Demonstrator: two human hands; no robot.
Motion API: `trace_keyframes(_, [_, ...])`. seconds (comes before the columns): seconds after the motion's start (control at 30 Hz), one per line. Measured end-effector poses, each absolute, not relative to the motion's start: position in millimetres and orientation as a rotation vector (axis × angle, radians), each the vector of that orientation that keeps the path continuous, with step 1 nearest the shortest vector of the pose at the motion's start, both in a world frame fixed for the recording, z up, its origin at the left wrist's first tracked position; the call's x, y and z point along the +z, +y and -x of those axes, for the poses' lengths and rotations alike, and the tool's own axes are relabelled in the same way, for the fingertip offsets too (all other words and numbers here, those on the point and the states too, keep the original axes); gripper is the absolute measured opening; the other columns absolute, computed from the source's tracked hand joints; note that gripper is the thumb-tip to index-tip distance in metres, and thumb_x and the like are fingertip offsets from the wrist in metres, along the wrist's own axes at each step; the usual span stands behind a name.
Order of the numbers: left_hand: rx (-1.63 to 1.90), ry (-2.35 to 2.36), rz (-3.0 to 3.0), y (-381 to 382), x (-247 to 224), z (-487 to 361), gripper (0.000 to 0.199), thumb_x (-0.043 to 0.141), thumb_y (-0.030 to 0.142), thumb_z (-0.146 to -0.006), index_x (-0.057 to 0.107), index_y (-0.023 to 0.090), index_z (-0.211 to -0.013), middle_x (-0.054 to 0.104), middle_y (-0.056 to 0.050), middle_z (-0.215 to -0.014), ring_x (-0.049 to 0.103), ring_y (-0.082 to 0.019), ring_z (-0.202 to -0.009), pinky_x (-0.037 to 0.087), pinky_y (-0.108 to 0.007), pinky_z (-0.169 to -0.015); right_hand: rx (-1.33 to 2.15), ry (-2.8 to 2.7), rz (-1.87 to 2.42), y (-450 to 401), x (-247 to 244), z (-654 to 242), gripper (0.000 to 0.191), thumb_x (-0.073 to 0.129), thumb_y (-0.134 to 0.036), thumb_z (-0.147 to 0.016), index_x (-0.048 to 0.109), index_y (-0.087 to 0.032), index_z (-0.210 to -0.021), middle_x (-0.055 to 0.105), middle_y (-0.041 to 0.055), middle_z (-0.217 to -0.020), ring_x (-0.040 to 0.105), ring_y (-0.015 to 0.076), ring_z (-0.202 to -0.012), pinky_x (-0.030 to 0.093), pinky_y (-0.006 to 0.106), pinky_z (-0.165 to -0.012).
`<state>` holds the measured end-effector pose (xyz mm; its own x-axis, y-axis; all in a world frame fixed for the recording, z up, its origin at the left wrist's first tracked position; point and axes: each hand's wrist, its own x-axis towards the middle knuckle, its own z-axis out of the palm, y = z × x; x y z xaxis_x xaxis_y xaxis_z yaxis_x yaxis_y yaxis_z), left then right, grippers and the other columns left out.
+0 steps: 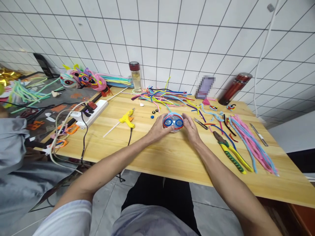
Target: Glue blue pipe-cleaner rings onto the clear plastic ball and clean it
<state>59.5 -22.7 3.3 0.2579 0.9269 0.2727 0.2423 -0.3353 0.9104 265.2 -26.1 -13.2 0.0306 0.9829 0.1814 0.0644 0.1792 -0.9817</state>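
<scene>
Both hands are around a small round piece [173, 122], with a light blue and red rim, a clear-looking middle and two blue rings like eyes. My left hand [158, 127] grips its left side, the thumb across the lower edge. My right hand [191, 128] closes on its right edge with bent fingers. Just left of the piece lie small black rings [155, 111] and a blue button-like disc [152, 117]. A utility knife [200, 123] rests right of my right hand. Behind the hands spreads a heap of colourful pipe cleaners [162, 95].
A yellow glue gun [127, 119] lies to the left, near a white power strip [92, 113] with cables. Pliers [228, 152] and pink-blue pipe cleaners [251, 141] lie right. A glass bottle [136, 77] and red flask [235, 88] are by the wall. A co-worker's grey sleeve [12, 144] shows left.
</scene>
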Motion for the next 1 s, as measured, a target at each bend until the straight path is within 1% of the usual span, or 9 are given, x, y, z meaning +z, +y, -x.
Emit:
trace_keyframes(0.1, [1.119,1.106,-1.787,-20,4,-64,0.067,0.076,0.043,-0.082,0.050,0.019,-0.139,0.058,-0.015,-0.139,0.055,-0.031,-0.133,0.045,-0.051,-0.116,0.954,-1.311,1.136,-25,-13,-264,0.076,0.066,-0.078,-0.081,0.065,-0.026,-0.137,0.063,0.0087,-0.147,0.054,0.0301,-0.140,0.037,0.050,-0.123])
trace_keyframes(0.23, [1.086,1.156,-1.821,-18,8,-70,0.068,0.078,0.039,-0.079,0.049,0.015,-0.135,0.057,-0.017,-0.136,0.056,-0.032,-0.131,0.044,-0.051,-0.115,0.947,-1.289,1.138,-25,-16,-263,0.070,0.065,-0.077,-0.083,0.068,-0.026,-0.132,0.067,0.0069,-0.142,0.058,0.0290,-0.136,0.038,0.050,-0.122])
trace_keyframes(0.33, [1.093,1.154,-1.739,-19,7,-71,0.068,0.080,0.040,-0.078,0.047,0.017,-0.133,0.057,-0.015,-0.135,0.059,-0.030,-0.127,0.047,-0.048,-0.112,0.992,-1.240,1.115,-25,-18,-263,0.067,0.062,-0.077,-0.085,0.069,-0.027,-0.130,0.068,0.0057,-0.140,0.059,0.0287,-0.134,0.040,0.050,-0.121])
trace_keyframes(0.47, [1.127,1.122,-1.668,-22,2,-70,0.067,0.079,0.042,-0.080,0.044,0.019,-0.132,0.057,-0.014,-0.135,0.060,-0.028,-0.125,0.049,-0.046,-0.110,0.982,-1.263,1.109,-28,-16,-262,0.063,0.064,-0.073,-0.087,0.068,-0.028,-0.131,0.069,0.0045,-0.139,0.059,0.0279,-0.133,0.041,0.048,-0.120])
trace_keyframes(0.67, [1.115,1.117,-1.601,-22,-1,-69,0.070,0.082,0.045,-0.079,0.043,0.020,-0.133,0.057,-0.014,-0.137,0.062,-0.028,-0.124,0.050,-0.046,-0.109,0.950,-1.333,1.148,-32,-12,-256,0.069,0.075,-0.068,-0.079,0.064,-0.030,-0.136,0.067,0.0050,-0.140,0.061,0.0289,-0.130,0.046,0.046,-0.115])
trace_keyframes(0.73, [1.117,1.111,-1.595,-22,-3,-67,0.072,0.082,0.046,-0.079,0.042,0.020,-0.133,0.056,-0.015,-0.138,0.061,-0.030,-0.125,0.050,-0.048,-0.110,0.946,-1.333,1.150,-33,-11,-255,0.068,0.073,-0.070,-0.081,0.065,-0.030,-0.135,0.067,0.0045,-0.140,0.059,0.0293,-0.132,0.045,0.046,-0.116])
trace_keyframes(0.87, [1.154,1.060,-1.627,-23,-7,-63,0.075,0.081,0.045,-0.079,0.041,0.020,-0.138,0.052,-0.016,-0.144,0.055,-0.031,-0.135,0.047,-0.048,-0.115,0.952,-1.346,1.121,-36,-8,-252,0.062,0.063,-0.074,-0.087,0.067,-0.030,-0.131,0.069,0.0035,-0.136,0.060,0.0289,-0.131,0.044,0.046,-0.117])
trace_keyframes(1.0, [1.160,1.028,-1.667,-23,-8,-60,0.075,0.082,0.044,-0.080,0.043,0.022,-0.140,0.052,-0.014,-0.144,0.053,-0.031,-0.137,0.045,-0.048,-0.117,0.959,-1.336,1.133,-38,-5,-247,0.061,0.072,-0.068,-0.082,0.066,-0.030,-0.130,0.070,0.0036,-0.134,0.062,0.0286,-0.128,0.046,0.046,-0.115])
